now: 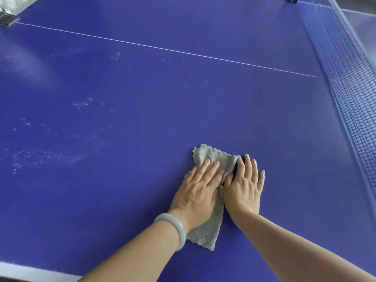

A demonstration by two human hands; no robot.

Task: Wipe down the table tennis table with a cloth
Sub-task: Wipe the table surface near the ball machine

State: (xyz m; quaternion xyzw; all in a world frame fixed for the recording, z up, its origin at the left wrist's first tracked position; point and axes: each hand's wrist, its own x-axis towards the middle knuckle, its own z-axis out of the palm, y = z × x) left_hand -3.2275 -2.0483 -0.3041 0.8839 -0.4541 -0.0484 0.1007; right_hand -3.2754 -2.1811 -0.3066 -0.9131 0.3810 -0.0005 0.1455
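The blue desk (142,78) fills almost the whole view. On its left part there are pale dusty specks (81,103) and smears. A thin white line (162,48) runs across the top from the far left down toward the right. A white stripe (24,271) marks the near edge at the lower left.

Right of the middle and near the person, the 2 hands lie side by side. The left hand (198,190), with a pale bangle (175,226) on the wrist, presses flat on the grey cloth (211,157). Its fingers are straight and a little spread, and they grip nothing. The cloth lies flat on the desk and shows beyond the fingertips and below the wrist. The right hand (244,186) is also flat with straight fingers, on the desk just beside the cloth, and its thumb side touches the cloth edge. At the far right stands the dark net (350,88).
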